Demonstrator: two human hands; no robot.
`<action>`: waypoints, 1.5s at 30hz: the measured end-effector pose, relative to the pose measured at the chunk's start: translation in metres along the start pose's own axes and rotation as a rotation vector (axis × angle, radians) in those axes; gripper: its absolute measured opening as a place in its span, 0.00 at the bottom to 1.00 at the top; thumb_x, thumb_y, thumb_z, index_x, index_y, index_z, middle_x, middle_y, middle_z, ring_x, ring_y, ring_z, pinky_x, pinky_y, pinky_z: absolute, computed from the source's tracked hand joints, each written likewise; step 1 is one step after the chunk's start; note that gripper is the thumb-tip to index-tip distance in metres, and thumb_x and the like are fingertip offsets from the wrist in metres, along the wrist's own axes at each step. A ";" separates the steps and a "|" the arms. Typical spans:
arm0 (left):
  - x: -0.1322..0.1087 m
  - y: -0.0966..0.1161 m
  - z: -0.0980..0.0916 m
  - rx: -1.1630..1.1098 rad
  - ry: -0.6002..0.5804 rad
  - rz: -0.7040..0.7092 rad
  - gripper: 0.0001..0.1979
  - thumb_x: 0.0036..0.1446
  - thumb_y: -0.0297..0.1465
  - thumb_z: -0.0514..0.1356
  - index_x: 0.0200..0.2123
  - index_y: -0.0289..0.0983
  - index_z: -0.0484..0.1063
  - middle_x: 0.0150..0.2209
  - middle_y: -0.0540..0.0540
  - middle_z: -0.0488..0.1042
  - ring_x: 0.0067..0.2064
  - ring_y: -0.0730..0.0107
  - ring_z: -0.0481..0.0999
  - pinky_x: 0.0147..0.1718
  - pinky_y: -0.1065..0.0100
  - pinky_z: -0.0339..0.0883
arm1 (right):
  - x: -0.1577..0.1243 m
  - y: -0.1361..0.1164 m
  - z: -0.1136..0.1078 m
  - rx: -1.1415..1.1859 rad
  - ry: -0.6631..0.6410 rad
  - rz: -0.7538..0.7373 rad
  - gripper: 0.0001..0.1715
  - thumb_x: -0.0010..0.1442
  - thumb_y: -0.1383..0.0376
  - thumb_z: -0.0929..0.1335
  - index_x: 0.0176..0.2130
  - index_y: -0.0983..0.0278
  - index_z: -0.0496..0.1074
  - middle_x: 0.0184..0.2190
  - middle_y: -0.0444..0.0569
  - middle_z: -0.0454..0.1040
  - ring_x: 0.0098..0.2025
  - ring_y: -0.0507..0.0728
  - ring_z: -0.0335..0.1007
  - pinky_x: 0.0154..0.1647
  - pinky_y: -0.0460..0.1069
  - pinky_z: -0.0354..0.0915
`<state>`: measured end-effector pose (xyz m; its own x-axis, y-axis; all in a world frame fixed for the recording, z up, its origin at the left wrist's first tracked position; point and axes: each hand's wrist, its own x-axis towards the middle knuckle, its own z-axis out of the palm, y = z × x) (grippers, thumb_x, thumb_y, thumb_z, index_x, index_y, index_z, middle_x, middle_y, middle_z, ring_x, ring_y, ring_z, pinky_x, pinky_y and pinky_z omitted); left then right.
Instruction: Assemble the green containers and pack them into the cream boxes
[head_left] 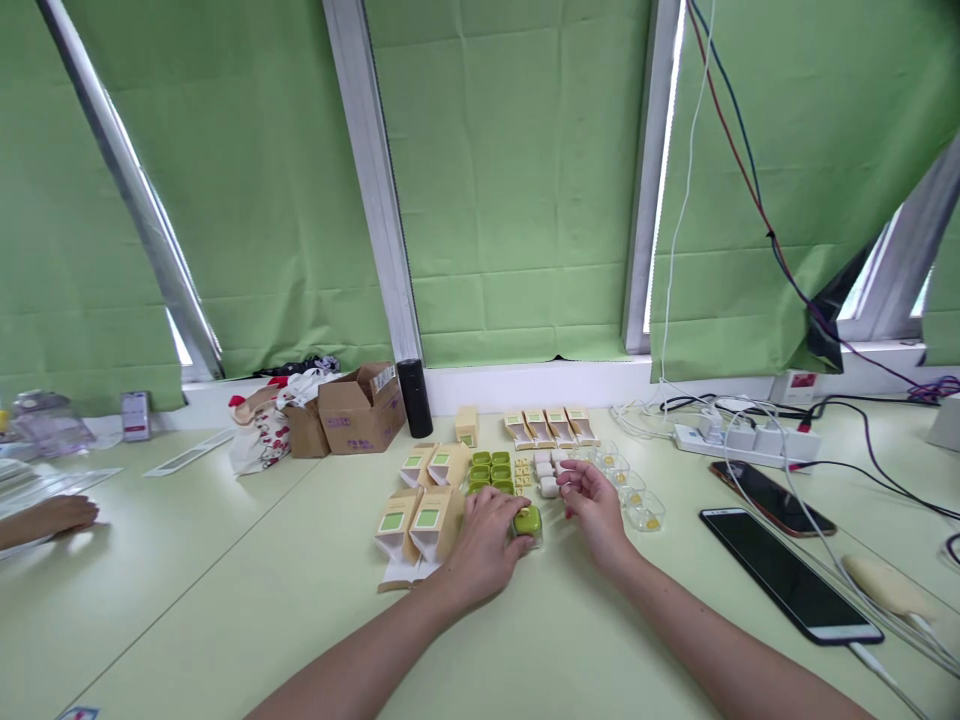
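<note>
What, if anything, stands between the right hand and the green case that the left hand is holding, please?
Nothing visible does: bare table shows between the right hand and the green case in the left hand. The nearest white piece sits just beyond that gap.

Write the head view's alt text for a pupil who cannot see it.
A person's left hand holds a small green container on a pale table. The right hand is beside white pieces; cream boxes stand beside the left hand.
</note>
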<state>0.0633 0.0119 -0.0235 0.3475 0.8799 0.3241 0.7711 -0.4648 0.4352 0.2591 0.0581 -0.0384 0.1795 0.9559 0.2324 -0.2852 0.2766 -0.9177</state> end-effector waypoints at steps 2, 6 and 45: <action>-0.001 0.000 0.001 0.019 -0.002 0.010 0.21 0.63 0.32 0.67 0.59 0.43 0.73 0.55 0.45 0.80 0.58 0.51 0.69 0.58 0.51 0.60 | -0.001 -0.001 0.000 0.000 0.000 0.002 0.22 0.44 0.63 0.74 0.42 0.61 0.78 0.33 0.48 0.77 0.30 0.57 0.69 0.23 0.48 0.64; -0.004 -0.001 0.004 0.063 0.007 0.019 0.25 0.62 0.35 0.68 0.62 0.44 0.71 0.56 0.43 0.78 0.59 0.49 0.68 0.59 0.48 0.60 | -0.001 -0.001 0.000 0.005 -0.004 0.003 0.22 0.44 0.63 0.74 0.42 0.61 0.78 0.33 0.48 0.77 0.30 0.57 0.69 0.23 0.48 0.64; 0.179 -0.045 0.013 0.493 -0.322 -0.081 0.19 0.70 0.38 0.64 0.59 0.37 0.72 0.59 0.39 0.75 0.55 0.56 0.79 0.53 0.50 0.77 | 0.005 0.001 -0.003 -0.034 -0.010 -0.010 0.22 0.47 0.58 0.75 0.43 0.60 0.76 0.32 0.46 0.76 0.29 0.56 0.68 0.24 0.48 0.62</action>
<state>0.0979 0.1917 0.0037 0.3620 0.9322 0.0013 0.9320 -0.3620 -0.0182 0.2625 0.0633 -0.0388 0.1730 0.9542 0.2442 -0.2510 0.2825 -0.9259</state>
